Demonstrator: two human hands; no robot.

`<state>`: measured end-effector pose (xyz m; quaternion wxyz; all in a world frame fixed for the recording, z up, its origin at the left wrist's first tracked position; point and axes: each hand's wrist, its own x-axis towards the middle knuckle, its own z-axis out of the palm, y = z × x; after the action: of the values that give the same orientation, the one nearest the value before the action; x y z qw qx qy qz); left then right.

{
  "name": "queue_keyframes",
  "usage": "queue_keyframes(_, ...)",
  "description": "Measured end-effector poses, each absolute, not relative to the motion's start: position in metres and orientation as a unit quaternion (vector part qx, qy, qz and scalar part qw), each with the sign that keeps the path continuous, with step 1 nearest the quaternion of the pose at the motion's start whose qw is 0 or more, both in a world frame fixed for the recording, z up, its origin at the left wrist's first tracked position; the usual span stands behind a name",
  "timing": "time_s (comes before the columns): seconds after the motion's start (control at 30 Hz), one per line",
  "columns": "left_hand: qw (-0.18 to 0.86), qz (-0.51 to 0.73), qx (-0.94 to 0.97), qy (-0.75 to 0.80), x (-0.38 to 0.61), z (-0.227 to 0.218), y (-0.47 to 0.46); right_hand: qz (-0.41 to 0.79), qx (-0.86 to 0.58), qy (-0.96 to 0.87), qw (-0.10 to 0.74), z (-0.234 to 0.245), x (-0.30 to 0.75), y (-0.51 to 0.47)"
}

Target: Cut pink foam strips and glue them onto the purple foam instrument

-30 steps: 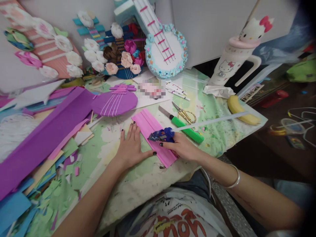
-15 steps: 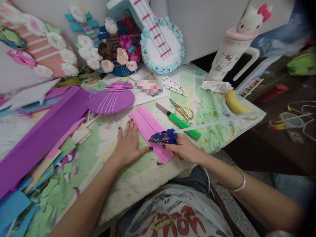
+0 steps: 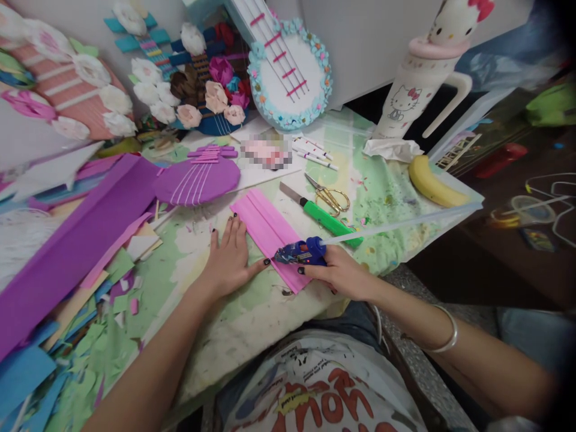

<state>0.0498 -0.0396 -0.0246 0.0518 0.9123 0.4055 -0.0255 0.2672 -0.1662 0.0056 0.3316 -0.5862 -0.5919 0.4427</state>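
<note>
The right hand (image 3: 345,271) grips a blue plastic glue gun (image 3: 297,252), seemingly angled to bring its nozzle to the left edge of a long pink paper strip (image 3: 264,223) at mid-frame. Open and spread along that edge, the left hand (image 3: 228,261) apparently steadies the strip, which looks flat and creased lengthwise.

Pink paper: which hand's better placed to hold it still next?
Probably the left hand: it holds no tool and lies spread flat beside the pink paper's left edge. The right hand is busy gripping the blue glue gun.
</note>
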Motion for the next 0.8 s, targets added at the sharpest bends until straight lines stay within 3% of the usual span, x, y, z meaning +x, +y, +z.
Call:
queue_keyframes(0.2, 0.057, -0.033, 0.912, 0.404, 0.051, -0.02, -0.041, 0.45, -0.606, -0.577, 0.312, 0.011, 0.269, -0.183)
queue_keyframes(0.53, 0.056, -0.048, 0.911, 0.407, 0.052, -0.02, -0.039, 0.46, -0.575, -0.566, 0.37, 0.007, 0.273, -0.209)
queue_keyframes(0.8, 0.065, -0.061, 0.905, 0.417, 0.056, -0.014, -0.041, 0.484, -0.571, -0.559, 0.356, 0.005, 0.276, -0.226)
